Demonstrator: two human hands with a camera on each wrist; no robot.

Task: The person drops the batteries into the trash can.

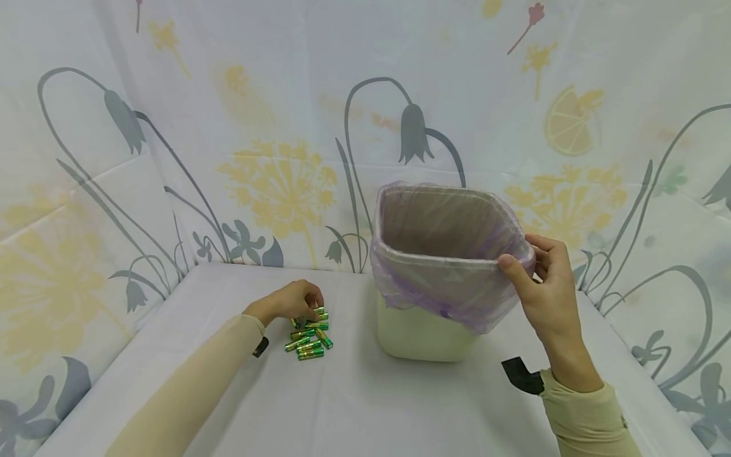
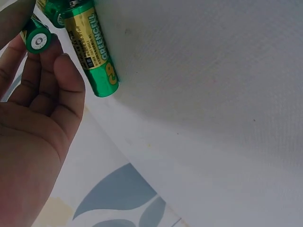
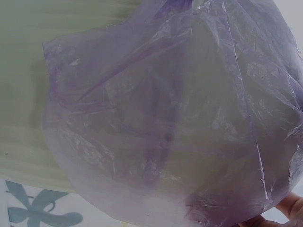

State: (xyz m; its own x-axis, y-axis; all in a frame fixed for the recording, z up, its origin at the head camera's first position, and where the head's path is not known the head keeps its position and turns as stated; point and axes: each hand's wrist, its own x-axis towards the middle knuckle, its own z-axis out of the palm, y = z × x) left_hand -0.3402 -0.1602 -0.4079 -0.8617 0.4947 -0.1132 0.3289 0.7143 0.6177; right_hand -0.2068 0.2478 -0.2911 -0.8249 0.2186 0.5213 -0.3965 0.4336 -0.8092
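My left hand (image 1: pixel 291 301) reaches down at the far end of a cluster of green and gold batteries (image 1: pixel 310 344) on the table. In the left wrist view, the thumb and fingers pinch one battery (image 2: pixel 38 41), its flat end towards the camera. Another battery (image 2: pixel 94 52) lies just beside them. My right hand (image 1: pixel 553 301) grips the right corner of the trash bin (image 1: pixel 419 336), thumb over the rim. A thin purple trash bag (image 1: pixel 440 285) lines the bin and folds down over its outside. In the right wrist view the bag (image 3: pixel 142 118) covers most of the picture.
A white cloth covers the table (image 1: pixel 342 406). Behind and at both sides hangs a flower-printed curtain (image 1: pixel 285 82), close behind the bin. The batteries lie to the left of the bin. Black straps (image 1: pixel 522 376) show at the wrists.
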